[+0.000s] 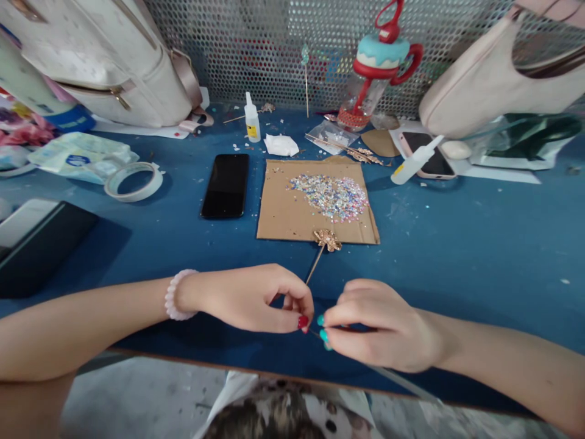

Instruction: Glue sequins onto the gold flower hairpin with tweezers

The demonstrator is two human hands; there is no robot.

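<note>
My left hand (256, 297) pinches the thin stick of a glittery gold flower (327, 239), whose head rests at the front edge of a cardboard sheet (274, 213). Just to the right, my right hand (379, 323) is closed, thumb and forefinger pinched on a thin dark strand (314, 333) that runs between the fingertips of both hands. The strand's ends are hidden by the fingers. Small iridescent sequins (333, 196) lie spread over the cardboard.
Left of the cardboard lies a black phone (225, 186), with a tape roll (134, 182) further left. Glue bottles stand behind (251, 122) and lean at right (415, 161). A tumbler (372, 73), a backpack (123, 61) and a handbag (484, 73) line the mesh panel.
</note>
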